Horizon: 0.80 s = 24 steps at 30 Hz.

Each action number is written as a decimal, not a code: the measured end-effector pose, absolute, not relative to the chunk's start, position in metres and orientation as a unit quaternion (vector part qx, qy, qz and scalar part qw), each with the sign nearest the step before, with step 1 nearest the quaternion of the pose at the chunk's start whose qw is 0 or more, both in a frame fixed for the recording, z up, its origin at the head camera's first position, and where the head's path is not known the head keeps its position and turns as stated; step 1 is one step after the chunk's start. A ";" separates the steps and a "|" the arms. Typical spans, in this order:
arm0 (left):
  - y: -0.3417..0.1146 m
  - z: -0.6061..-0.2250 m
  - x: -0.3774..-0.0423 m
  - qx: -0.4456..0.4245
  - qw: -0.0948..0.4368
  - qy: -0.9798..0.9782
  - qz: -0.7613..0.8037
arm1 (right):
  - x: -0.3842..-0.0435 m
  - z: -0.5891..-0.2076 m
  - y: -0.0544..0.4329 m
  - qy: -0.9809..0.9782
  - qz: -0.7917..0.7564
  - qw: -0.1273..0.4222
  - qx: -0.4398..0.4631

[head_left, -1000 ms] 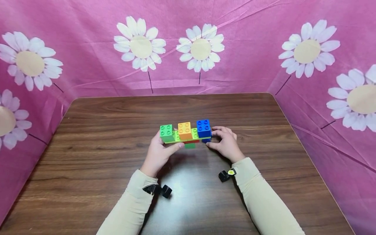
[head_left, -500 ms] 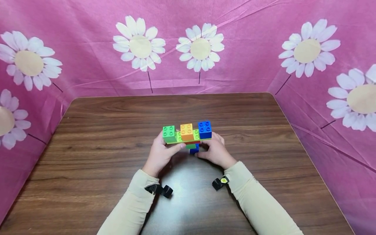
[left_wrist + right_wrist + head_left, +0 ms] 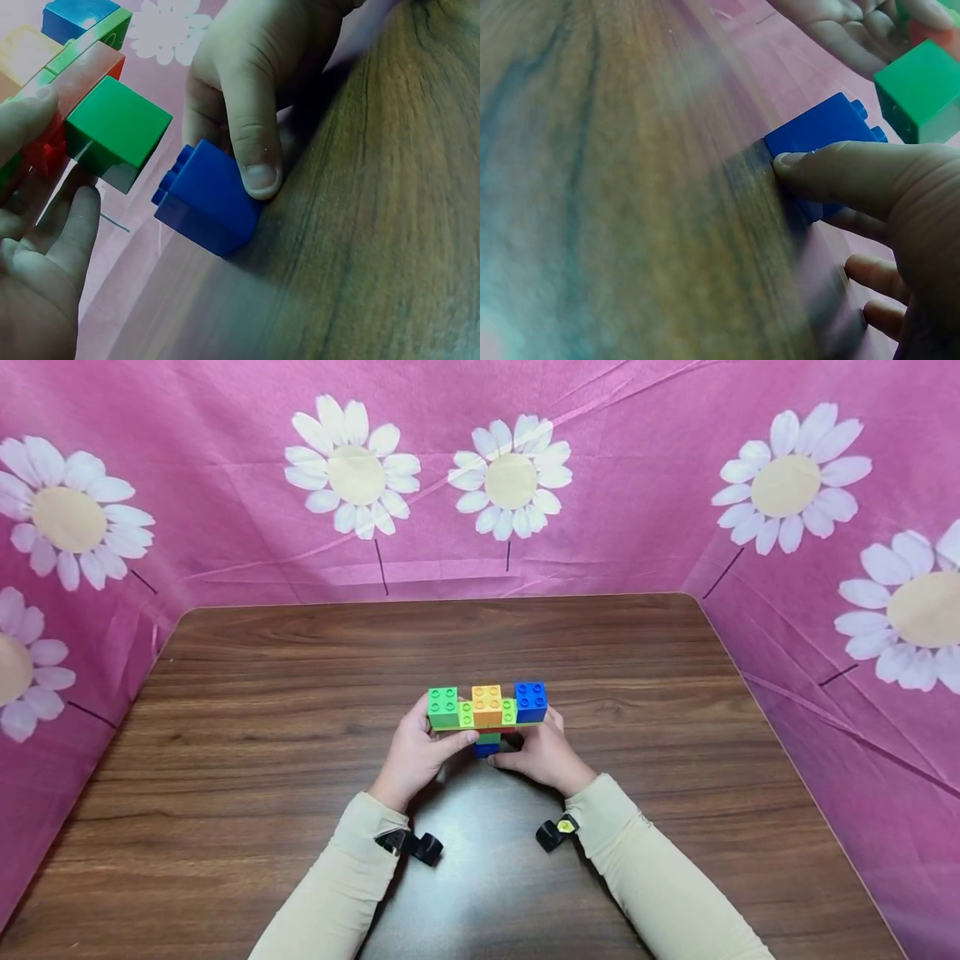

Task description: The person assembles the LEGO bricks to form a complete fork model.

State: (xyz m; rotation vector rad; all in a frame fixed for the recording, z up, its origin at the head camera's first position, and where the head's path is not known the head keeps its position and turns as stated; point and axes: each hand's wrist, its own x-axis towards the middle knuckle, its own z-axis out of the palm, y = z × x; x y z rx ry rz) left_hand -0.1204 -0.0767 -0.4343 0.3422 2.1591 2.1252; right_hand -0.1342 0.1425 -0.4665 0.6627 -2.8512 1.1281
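My left hand [image 3: 408, 758] grips a toy-brick assembly by its left side. Along its lime-green strip [image 3: 467, 714] stand a green brick [image 3: 442, 706], an orange brick [image 3: 487, 706] and a blue brick [image 3: 531, 702]. Under the strip are a red brick [image 3: 90, 71] and, lowest, another green brick [image 3: 120, 131]. Between thumb and fingers, my right hand [image 3: 551, 756] pinches a separate blue brick [image 3: 206, 202], studs toward that green underside. A small gap parts the two in both wrist views. The blue brick sits at the wooden tabletop; contact there is hard to tell.
The brown wooden table [image 3: 300, 693] spreads around both hands. A pink cloth [image 3: 615, 510] with white daisies rises behind and along both sides. Each sleeve cuff carries a black wrist camera, one on the left [image 3: 427, 849] and one on the right [image 3: 550, 835].
My right hand has moved left with the separate blue brick, from the assembly's right end to below its middle. The left hand has shifted slightly right and nearer, bringing the assembly along.
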 end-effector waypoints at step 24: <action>-0.079 -0.444 -0.120 0.108 0.054 0.739 0.663 | -0.142 -0.454 0.154 -0.840 0.501 -0.103 0.181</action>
